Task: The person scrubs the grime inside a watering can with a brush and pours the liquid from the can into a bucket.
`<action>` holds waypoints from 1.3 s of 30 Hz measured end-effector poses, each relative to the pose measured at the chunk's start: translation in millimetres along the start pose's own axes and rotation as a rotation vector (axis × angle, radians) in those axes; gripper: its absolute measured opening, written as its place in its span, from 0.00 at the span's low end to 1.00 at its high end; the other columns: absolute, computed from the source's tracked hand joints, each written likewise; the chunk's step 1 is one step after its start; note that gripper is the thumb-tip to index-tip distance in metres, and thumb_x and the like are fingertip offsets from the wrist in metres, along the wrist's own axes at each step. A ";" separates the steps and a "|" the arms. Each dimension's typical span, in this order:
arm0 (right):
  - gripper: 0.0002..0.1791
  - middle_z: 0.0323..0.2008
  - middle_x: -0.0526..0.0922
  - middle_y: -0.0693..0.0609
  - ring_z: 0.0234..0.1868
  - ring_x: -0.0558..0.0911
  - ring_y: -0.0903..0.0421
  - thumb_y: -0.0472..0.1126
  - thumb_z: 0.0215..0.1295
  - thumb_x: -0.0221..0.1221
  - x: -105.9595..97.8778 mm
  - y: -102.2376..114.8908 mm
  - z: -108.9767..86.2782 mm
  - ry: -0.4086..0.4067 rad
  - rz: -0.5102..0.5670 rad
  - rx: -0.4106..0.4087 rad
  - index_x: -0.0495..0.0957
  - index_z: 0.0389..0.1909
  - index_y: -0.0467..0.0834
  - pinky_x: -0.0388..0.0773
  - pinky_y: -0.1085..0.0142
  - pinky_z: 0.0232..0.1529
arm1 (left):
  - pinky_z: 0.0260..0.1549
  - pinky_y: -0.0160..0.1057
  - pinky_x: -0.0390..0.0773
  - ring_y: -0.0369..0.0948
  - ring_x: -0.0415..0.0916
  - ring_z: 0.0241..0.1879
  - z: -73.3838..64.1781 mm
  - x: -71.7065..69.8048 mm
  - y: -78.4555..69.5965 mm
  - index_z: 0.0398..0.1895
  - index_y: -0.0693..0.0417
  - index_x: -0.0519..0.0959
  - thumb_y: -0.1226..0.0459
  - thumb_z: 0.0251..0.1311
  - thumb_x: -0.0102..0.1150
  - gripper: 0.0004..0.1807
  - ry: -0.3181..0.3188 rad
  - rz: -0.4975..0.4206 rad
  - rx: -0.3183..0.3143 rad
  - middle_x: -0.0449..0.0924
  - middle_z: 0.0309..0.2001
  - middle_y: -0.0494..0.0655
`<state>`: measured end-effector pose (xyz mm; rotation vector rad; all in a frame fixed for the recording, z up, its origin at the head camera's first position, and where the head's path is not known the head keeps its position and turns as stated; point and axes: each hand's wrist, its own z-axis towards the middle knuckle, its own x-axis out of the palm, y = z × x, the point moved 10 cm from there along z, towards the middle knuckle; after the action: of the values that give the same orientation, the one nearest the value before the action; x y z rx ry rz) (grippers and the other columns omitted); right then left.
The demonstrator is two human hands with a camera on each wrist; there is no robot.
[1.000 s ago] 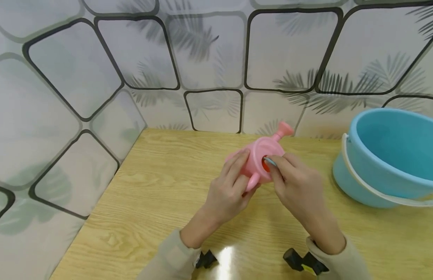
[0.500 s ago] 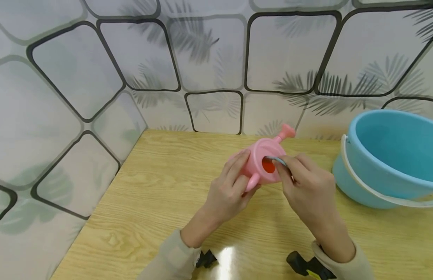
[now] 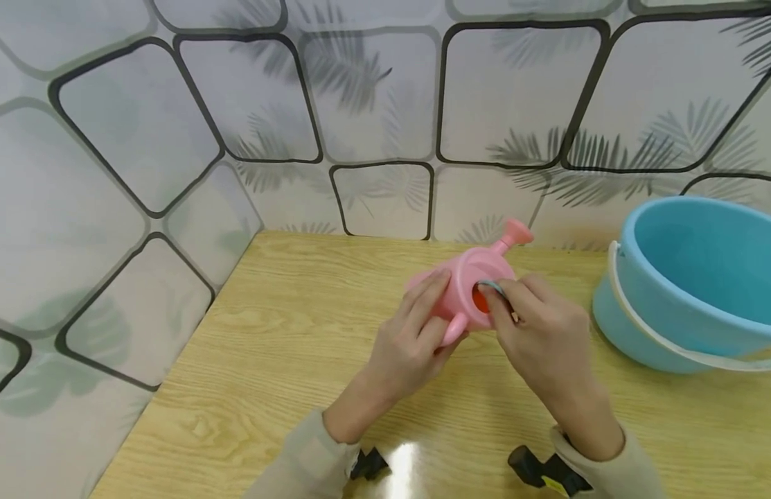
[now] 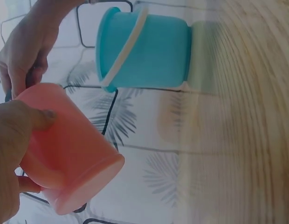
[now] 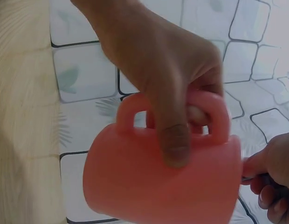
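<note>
A pink watering can [image 3: 458, 296] is held tilted over the table, its round opening facing my right hand and its spout pointing to the back right. My left hand [image 3: 400, 353] grips it by the handle; in the right wrist view the thumb [image 5: 175, 144] lies along the can's side and the other fingers pass through the handle. At the opening, my right hand [image 3: 544, 339] pinches a thin, curved blue-grey piece [image 3: 492, 285] between thumb and forefinger. Most of that piece is hidden by the fingers, and its kind cannot be told. Orange-red shows inside the opening.
To the right stands a light blue bucket [image 3: 647, 333] with a white handle [image 3: 634, 305] hanging down its front. A patterned wall [image 3: 385, 197] rises behind the wood-grain table [image 3: 267, 333], and another closes off the left side.
My right hand has drawn back to the right with the thin piece, then come slightly back toward the opening. The watering can has shifted a little right in my left hand.
</note>
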<state>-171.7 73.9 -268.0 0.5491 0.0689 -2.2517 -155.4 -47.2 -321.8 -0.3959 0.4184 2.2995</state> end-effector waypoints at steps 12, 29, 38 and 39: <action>0.24 0.17 0.74 0.47 0.12 0.67 0.59 0.50 0.75 0.54 -3.3 1.4 -0.7 -0.024 -0.025 0.002 0.81 0.24 0.36 0.63 0.67 0.11 | 0.42 0.37 0.85 0.56 0.77 0.58 0.7 0.1 1.4 0.20 0.57 0.69 0.61 0.68 0.60 0.19 0.006 0.012 -0.018 0.78 0.58 0.65; 0.28 0.08 0.53 0.61 0.11 0.51 0.67 0.37 0.69 0.53 18.6 -37.6 -12.6 0.343 0.144 0.498 0.56 0.09 0.48 0.47 0.71 0.11 | 0.44 0.38 0.85 0.55 0.81 0.53 3.5 -4.5 -3.3 0.15 0.54 0.68 0.68 0.66 0.59 0.20 -0.056 0.110 0.080 0.81 0.53 0.63; 0.27 0.07 0.54 0.59 0.10 0.54 0.63 0.38 0.69 0.52 33.5 -43.1 -15.9 0.483 0.046 0.442 0.56 0.09 0.48 0.49 0.70 0.12 | 0.40 0.36 0.85 0.55 0.81 0.52 0.2 -1.3 -3.4 0.14 0.54 0.68 0.69 0.65 0.59 0.20 -0.052 0.109 0.074 0.82 0.53 0.63; 0.27 0.08 0.54 0.59 0.10 0.54 0.63 0.37 0.68 0.53 32.6 -39.0 -14.1 0.461 -0.001 0.380 0.56 0.09 0.48 0.49 0.70 0.13 | 0.43 0.38 0.85 0.55 0.81 0.52 -0.6 -0.8 -3.5 0.14 0.54 0.68 0.69 0.65 0.58 0.20 -0.054 0.106 0.072 0.82 0.53 0.63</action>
<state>-213.9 80.7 -298.9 1.2632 -0.1294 -2.1044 -152.2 -45.7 -322.6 -0.2817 0.5044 2.3839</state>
